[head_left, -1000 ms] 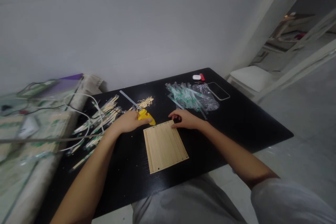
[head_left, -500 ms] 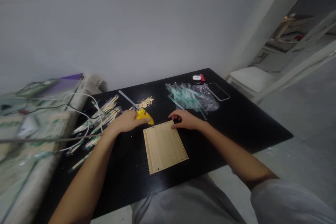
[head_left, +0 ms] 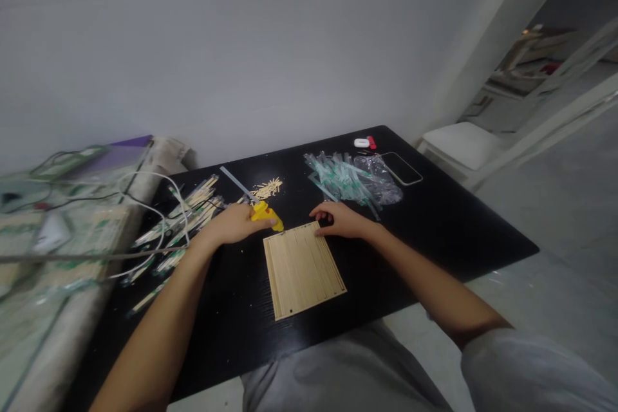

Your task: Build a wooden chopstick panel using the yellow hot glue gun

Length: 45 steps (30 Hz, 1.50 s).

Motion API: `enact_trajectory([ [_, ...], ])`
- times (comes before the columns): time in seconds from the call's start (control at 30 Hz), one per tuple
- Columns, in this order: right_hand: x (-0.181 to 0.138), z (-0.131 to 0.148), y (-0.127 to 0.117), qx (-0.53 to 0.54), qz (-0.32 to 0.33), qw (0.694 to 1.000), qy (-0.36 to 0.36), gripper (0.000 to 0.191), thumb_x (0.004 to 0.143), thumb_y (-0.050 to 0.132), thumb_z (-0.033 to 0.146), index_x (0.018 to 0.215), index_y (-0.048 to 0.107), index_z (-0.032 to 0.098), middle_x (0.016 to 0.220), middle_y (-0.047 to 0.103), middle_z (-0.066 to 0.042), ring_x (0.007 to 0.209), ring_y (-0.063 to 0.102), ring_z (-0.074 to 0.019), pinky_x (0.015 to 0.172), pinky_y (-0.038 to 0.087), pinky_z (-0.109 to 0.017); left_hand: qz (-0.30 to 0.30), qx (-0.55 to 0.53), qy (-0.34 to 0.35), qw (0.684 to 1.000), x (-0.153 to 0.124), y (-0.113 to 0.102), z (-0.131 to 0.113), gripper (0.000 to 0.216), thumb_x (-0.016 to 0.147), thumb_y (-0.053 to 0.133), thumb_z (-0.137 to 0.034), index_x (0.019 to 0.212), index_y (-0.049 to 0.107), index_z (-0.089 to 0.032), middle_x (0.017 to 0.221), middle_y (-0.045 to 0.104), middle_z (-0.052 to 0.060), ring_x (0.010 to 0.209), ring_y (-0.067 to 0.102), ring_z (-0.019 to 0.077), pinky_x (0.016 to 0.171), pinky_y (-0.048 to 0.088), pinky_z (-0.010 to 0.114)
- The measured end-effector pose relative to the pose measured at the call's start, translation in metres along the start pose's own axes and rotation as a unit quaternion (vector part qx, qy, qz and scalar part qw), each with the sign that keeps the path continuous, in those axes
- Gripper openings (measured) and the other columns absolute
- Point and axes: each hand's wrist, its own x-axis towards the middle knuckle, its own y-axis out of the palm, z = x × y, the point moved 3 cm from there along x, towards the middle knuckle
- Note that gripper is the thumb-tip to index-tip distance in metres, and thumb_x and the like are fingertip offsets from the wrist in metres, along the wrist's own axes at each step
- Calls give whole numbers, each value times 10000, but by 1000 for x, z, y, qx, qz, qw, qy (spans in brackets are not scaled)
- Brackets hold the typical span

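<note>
My left hand (head_left: 235, 223) is closed around a yellow hot glue gun (head_left: 266, 214), with a translucent glue stick (head_left: 236, 181) sticking out of its back. The gun's nozzle points down at the far edge of a flat panel of pale wooden sticks (head_left: 304, 270) laid side by side. That panel rests on the black table (head_left: 396, 296), and small dark gaps show near its far and near edges. At the panel's far right corner, my right hand (head_left: 340, 220) has its fingers curled, and the thumb is on the corner.
Behind the glue gun lies a pile of short cut sticks (head_left: 266, 189). Wrapped sticks (head_left: 193, 219) and a white cable (head_left: 186, 206) spread at the left. Empty wrappers (head_left: 342, 177), a phone (head_left: 402, 168) and a white case (head_left: 362, 143) sit back right. A white stool (head_left: 461, 145) stands beyond.
The glue gun has shifted very slightly, its nozzle now a little lower at the panel's far edge. My right hand and the panel have stayed in place.
</note>
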Motion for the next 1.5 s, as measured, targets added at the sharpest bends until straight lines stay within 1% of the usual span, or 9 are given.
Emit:
enact_trajectory([
  [0.27, 0, 2, -1, 4, 3, 1000, 5, 443, 713, 889, 305, 1099, 711, 181, 979, 685, -54, 884, 639, -190, 747, 521, -310, 54, -31, -16, 998, -8, -8, 0, 636, 781, 556, -806, 560, 645, -216, 537, 613, 15, 508, 546, 172, 500, 334, 287],
  [0.47, -9, 15, -1, -9, -56, 997, 44, 447, 687, 884, 249, 1084, 692, 178, 982, 687, -49, 869, 646, -183, 757, 539, -316, -1, -124, -36, 992, -18, -9, 16, 627, 745, 621, -806, 598, 671, -199, 476, 532, -2, 445, 488, 153, 442, 299, 268],
  [0.6, -33, 31, 2, 22, -112, 984, 134, 306, 805, 771, 225, 1086, 665, 165, 965, 707, -63, 779, 668, -166, 739, 556, -327, -51, -335, -88, 937, -36, 19, 26, 634, 728, 652, -804, 745, 726, -175, 595, 637, 23, 465, 531, 142, 435, 378, 244],
  [0.77, -64, 52, 11, 53, -35, 974, 218, 278, 828, 748, 241, 1083, 656, 175, 936, 732, -63, 787, 694, -186, 765, 567, -356, -104, -494, -85, 859, -52, 57, 21, 687, 641, 752, -794, 861, 773, -144, 934, 751, 124, 856, 699, 246, 658, 595, 315],
  [0.9, -86, 70, 24, -12, -8, 986, 164, 564, 765, 831, 324, 1271, 621, 190, 1244, 654, -123, 1029, 671, -247, 954, 549, -440, -119, -515, -99, 843, -46, 73, 24, 695, 665, 736, -802, 807, 767, -123, 976, 757, 148, 856, 702, 243, 687, 598, 323],
  [1.07, -113, 78, 56, -99, 40, 991, 77, 920, 670, 907, 526, 1443, 525, 206, 1575, 391, -179, 1474, 331, -389, 1206, 341, -561, -110, -508, -67, 851, -37, 79, 26, 651, 729, 696, -786, 724, 737, -136, 1054, 770, 158, 825, 684, 220, 565, 526, 250],
  [1.23, -119, 61, 59, -124, 10, 988, 86, 824, 763, 844, 533, 1456, 510, 237, 1576, 384, -168, 1450, 382, -368, 1192, 364, -570, -96, -477, -66, 871, -39, 80, 26, 666, 761, 656, -789, 785, 773, -134, 942, 776, 126, 620, 602, 145, 496, 462, 233],
  [1.4, -110, 39, 24, -124, -22, 991, 49, 719, 793, 836, 490, 1398, 544, 233, 1436, 549, -143, 1357, 501, -319, 1162, 423, -532, -55, -476, -61, 876, -44, 80, 34, 673, 787, 643, -776, 651, 749, -125, 909, 778, 160, 642, 628, 161, 486, 452, 228],
  [1.5, -105, 26, -1, -130, -66, 988, 52, 527, 863, 772, 410, 1328, 583, 249, 1311, 638, -119, 1242, 594, -301, 1090, 491, -531, 19, -498, -42, 866, -52, 79, 37, 649, 802, 655, -748, 756, 791, -115, 963, 787, 185, 701, 676, 201, 475, 457, 232],
])
